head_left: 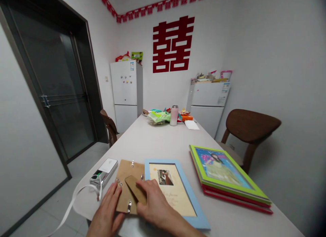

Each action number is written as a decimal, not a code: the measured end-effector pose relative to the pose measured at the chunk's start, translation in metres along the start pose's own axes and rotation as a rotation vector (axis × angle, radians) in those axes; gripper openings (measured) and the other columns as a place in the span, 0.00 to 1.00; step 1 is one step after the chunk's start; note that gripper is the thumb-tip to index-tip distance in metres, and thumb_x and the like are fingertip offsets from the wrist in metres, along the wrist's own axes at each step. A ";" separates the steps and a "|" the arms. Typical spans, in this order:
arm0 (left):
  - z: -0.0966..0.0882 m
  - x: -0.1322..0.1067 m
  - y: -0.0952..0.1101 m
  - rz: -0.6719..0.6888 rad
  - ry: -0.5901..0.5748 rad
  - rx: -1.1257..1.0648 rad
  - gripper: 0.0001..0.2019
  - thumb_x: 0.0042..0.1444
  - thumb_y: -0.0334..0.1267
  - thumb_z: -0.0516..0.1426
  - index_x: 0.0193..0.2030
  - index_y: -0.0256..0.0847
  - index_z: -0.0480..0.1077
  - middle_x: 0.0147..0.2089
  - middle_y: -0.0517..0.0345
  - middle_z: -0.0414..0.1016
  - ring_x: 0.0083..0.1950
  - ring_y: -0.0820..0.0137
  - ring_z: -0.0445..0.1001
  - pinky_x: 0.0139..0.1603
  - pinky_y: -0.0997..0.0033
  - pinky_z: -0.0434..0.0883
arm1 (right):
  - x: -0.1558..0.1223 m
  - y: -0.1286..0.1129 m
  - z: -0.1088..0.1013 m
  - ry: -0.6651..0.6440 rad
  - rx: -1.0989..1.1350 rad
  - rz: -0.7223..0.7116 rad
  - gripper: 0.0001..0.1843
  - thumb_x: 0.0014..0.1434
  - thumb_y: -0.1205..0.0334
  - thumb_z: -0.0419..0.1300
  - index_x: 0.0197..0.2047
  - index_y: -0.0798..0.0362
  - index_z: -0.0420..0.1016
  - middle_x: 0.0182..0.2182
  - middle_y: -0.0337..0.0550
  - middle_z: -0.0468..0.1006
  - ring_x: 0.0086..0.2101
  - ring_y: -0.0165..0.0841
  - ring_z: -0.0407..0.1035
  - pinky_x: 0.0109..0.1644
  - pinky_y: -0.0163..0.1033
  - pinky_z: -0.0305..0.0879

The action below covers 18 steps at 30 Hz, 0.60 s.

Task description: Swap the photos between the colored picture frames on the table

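A brown picture-frame backing board [123, 186] with metal turn clips lies on the near part of the table, its back up. My left hand [108, 210] is closed on its lower left corner, fingers along the edge and thumb at the bottom. My right hand [155, 206] pinches the board's easel stand [134, 187], which is tilted up a little from the board. Right beside the board is a light blue picture frame [179, 172], face up, with a cream sheet and a small photo of people inside. My right hand and forearm cover part of this frame.
Stacked frames, the top one green [224, 172], lie at the right. A white and silver device [104, 172] with a white strap sits at the left edge. Farther back on the table [152, 142] stand a pink bottle [174, 115] and snack bags [160, 117]. Chairs flank the table.
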<state>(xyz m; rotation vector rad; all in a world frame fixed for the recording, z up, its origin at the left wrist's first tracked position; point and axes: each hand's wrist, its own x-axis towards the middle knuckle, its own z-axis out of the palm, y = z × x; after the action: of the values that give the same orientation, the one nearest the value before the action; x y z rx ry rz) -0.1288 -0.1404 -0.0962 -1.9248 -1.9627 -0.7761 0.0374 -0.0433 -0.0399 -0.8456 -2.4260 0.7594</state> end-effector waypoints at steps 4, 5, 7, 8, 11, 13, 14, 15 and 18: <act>-0.014 0.009 0.003 0.058 0.081 0.050 0.28 0.47 0.28 0.48 0.57 0.41 0.50 0.60 0.48 0.53 0.58 0.63 0.55 0.53 0.63 0.61 | -0.004 0.002 -0.011 0.094 0.179 -0.037 0.26 0.37 0.69 0.52 0.44 0.56 0.68 0.40 0.46 0.70 0.42 0.35 0.60 0.48 0.38 0.55; -0.019 0.012 0.005 0.066 0.086 0.067 0.28 0.47 0.28 0.49 0.57 0.41 0.50 0.60 0.49 0.54 0.58 0.63 0.55 0.53 0.63 0.61 | -0.004 0.001 -0.012 0.105 0.212 -0.049 0.26 0.36 0.69 0.52 0.43 0.56 0.68 0.41 0.45 0.69 0.43 0.35 0.60 0.49 0.38 0.55; -0.029 0.017 0.010 0.078 0.084 0.093 0.27 0.47 0.29 0.49 0.57 0.42 0.52 0.60 0.49 0.53 0.58 0.62 0.55 0.53 0.62 0.61 | -0.005 -0.002 -0.015 0.106 0.278 -0.071 0.25 0.36 0.70 0.52 0.42 0.55 0.69 0.42 0.45 0.69 0.43 0.34 0.61 0.50 0.39 0.56; -0.034 0.020 0.014 0.081 0.083 0.100 0.27 0.46 0.29 0.49 0.57 0.42 0.52 0.60 0.50 0.53 0.59 0.62 0.54 0.54 0.61 0.60 | -0.006 -0.003 -0.016 0.106 0.305 -0.076 0.25 0.37 0.70 0.52 0.42 0.54 0.69 0.43 0.45 0.68 0.43 0.34 0.61 0.50 0.39 0.56; -0.043 0.027 0.028 0.087 0.093 0.098 0.28 0.46 0.29 0.49 0.57 0.39 0.51 0.61 0.49 0.50 0.60 0.60 0.51 0.54 0.58 0.60 | -0.009 -0.007 -0.027 0.124 0.310 -0.087 0.24 0.37 0.70 0.52 0.43 0.55 0.69 0.44 0.46 0.68 0.44 0.33 0.61 0.50 0.39 0.56; -0.040 0.030 0.040 0.087 0.100 0.084 0.28 0.47 0.28 0.48 0.57 0.38 0.50 0.61 0.47 0.49 0.60 0.60 0.50 0.54 0.57 0.60 | -0.014 -0.005 -0.040 0.121 0.245 -0.093 0.24 0.38 0.70 0.53 0.43 0.55 0.69 0.44 0.47 0.67 0.45 0.34 0.61 0.51 0.41 0.55; -0.035 0.031 0.047 0.090 0.100 0.072 0.28 0.47 0.27 0.48 0.57 0.37 0.50 0.61 0.46 0.50 0.60 0.60 0.49 0.54 0.57 0.60 | -0.017 -0.001 -0.048 0.108 0.203 -0.090 0.24 0.38 0.70 0.53 0.43 0.55 0.69 0.44 0.47 0.67 0.45 0.35 0.60 0.52 0.42 0.54; -0.029 0.031 0.054 0.094 0.088 0.055 0.27 0.47 0.26 0.48 0.57 0.37 0.50 0.61 0.46 0.50 0.60 0.61 0.49 0.54 0.58 0.60 | -0.021 0.004 -0.057 0.085 0.161 -0.084 0.24 0.38 0.70 0.53 0.43 0.55 0.70 0.45 0.47 0.67 0.45 0.36 0.60 0.52 0.43 0.54; -0.003 0.034 0.077 0.113 -0.019 -0.017 0.26 0.45 0.25 0.49 0.55 0.33 0.54 0.59 0.42 0.53 0.59 0.61 0.51 0.53 0.60 0.62 | -0.036 0.027 -0.080 0.010 0.051 -0.037 0.24 0.39 0.70 0.53 0.43 0.54 0.70 0.45 0.48 0.66 0.45 0.37 0.61 0.51 0.44 0.55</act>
<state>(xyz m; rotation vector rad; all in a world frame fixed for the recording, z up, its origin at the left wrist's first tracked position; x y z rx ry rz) -0.0554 -0.1166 -0.0616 -2.0399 -1.8446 -0.7491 0.1198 -0.0218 -0.0055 -0.7814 -2.3961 0.7971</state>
